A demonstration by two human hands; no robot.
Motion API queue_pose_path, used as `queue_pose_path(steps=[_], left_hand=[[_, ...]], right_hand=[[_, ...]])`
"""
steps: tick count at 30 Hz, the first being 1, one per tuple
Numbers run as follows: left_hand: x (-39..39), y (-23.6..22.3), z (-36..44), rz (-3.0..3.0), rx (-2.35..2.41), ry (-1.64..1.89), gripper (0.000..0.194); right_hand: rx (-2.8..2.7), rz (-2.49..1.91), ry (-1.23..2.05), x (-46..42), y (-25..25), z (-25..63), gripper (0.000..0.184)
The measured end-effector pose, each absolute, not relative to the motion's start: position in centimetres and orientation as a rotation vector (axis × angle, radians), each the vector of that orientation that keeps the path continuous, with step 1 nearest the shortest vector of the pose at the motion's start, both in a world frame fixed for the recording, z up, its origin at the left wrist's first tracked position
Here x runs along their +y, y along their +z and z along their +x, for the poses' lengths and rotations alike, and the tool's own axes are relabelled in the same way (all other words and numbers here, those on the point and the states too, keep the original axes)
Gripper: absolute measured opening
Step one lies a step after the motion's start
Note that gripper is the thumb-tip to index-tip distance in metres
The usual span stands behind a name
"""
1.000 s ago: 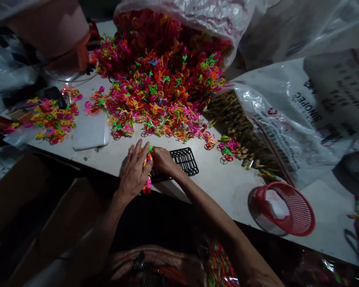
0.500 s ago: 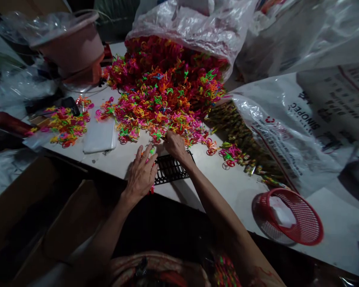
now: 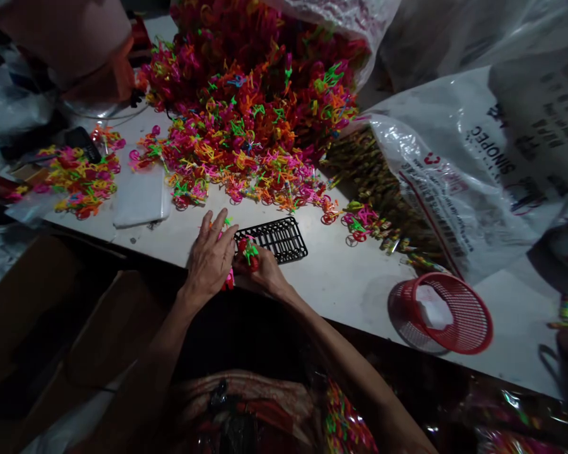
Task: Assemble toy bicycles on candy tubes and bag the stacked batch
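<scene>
My left hand [image 3: 208, 257] lies palm down with its fingers stretched over the left end of a black slotted plastic rack [image 3: 291, 239]. Bits of green and pink plastic show around its fingertips. At the rack's near left edge, my right hand [image 3: 267, 272] is closed on a small red and green plastic toy [image 3: 250, 253]. Part of that toy is hidden by the fingers. Behind both hands spreads a large heap of small bright plastic toys [image 3: 246, 145], some with wheel-like rings.
A plastic sack [image 3: 454, 157] printed SINOPEC lies at the right beside thin brownish sticks [image 3: 369, 180]. A red mesh basket [image 3: 480, 328] stands near the front edge. To the left are a stack of clear bags [image 3: 142, 195], a smaller toy pile [image 3: 88, 180] and a pink tub [image 3: 71, 38].
My right hand has come back from the heap's near edge to the rack, now with a red and green toy in it. My left hand stays at the rack's left end. The view has tilted down.
</scene>
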State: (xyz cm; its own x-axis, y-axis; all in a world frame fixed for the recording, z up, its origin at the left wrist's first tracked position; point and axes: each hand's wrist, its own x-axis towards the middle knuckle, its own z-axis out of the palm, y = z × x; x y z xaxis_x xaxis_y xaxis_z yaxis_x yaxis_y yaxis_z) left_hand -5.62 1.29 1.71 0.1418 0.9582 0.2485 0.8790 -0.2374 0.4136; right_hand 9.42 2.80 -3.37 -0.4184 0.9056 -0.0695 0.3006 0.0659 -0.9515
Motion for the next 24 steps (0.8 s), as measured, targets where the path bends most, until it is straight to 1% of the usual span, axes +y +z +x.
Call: queue_pose_path(steps=[3, 4, 7, 10, 11, 13, 15, 16, 19, 20, 22, 24], left_hand=[[1.2, 1.7, -5.6, 2.221, 1.821, 0.712, 0.041], [1.2, 1.7, -5.6, 2.213, 1.823, 0.72, 0.043], [1.0, 1.5, -5.4, 2.219, 1.808, 0.725, 0.049], [0.9, 1.6, -5.3, 2.232, 1.816, 0.703, 0.05], [0.9, 1.6, -5.2, 2.23, 1.83, 0.695, 0.05], [0.9, 1.8, -5.2, 2.227, 1.851, 0.682, 0.046], [1.0, 1.9, -5.2, 2.233, 1.846, 0.678, 0.043], [1.0, 1.9, -5.2, 2.239, 1.84, 0.677, 0.042], [1.1, 1.8, -5.2, 2.25, 1.828, 0.692, 0.041], [1.1, 1.7, -5.2, 2.248, 1.829, 0.703, 0.041], [1.2, 1.5, -5.2, 2.244, 1.827, 0.725, 0.04], [1.3, 1.4, -5.2, 2.247, 1.817, 0.738, 0.04]], right_hand=[[-2.083, -1.204, 1.158, 2.9, -3.0, 9.6, 0.004], [-2.176, -1.198, 1.104, 2.8, -2.9, 9.6, 0.004], [-2.424, -1.244, 0.986, 2.1, -2.2, 9.2, 0.016], [-2.587, -1.384, 0.898, 1.3, -1.6, 8.4, 0.028], [-2.607, -1.408, 0.897, 1.4, -1.3, 8.3, 0.029], [-2.612, -1.325, 1.022, 2.5, -0.7, 9.0, 0.025], [-2.535, -1.212, 1.167, 5.3, 0.1, 10.6, 0.018], [-2.466, -1.23, 1.175, 7.2, 0.6, 11.6, 0.017], [-2.122, -1.852, 0.597, 13.2, 1.8, 14.2, 0.018], [-2.071, -2.004, 0.49, 14.8, 2.0, 14.7, 0.018], [-2.044, -2.141, 0.416, 16.9, 2.0, 15.1, 0.018], [-2.022, -2.118, 0.45, 17.4, 1.6, 15.2, 0.016]])
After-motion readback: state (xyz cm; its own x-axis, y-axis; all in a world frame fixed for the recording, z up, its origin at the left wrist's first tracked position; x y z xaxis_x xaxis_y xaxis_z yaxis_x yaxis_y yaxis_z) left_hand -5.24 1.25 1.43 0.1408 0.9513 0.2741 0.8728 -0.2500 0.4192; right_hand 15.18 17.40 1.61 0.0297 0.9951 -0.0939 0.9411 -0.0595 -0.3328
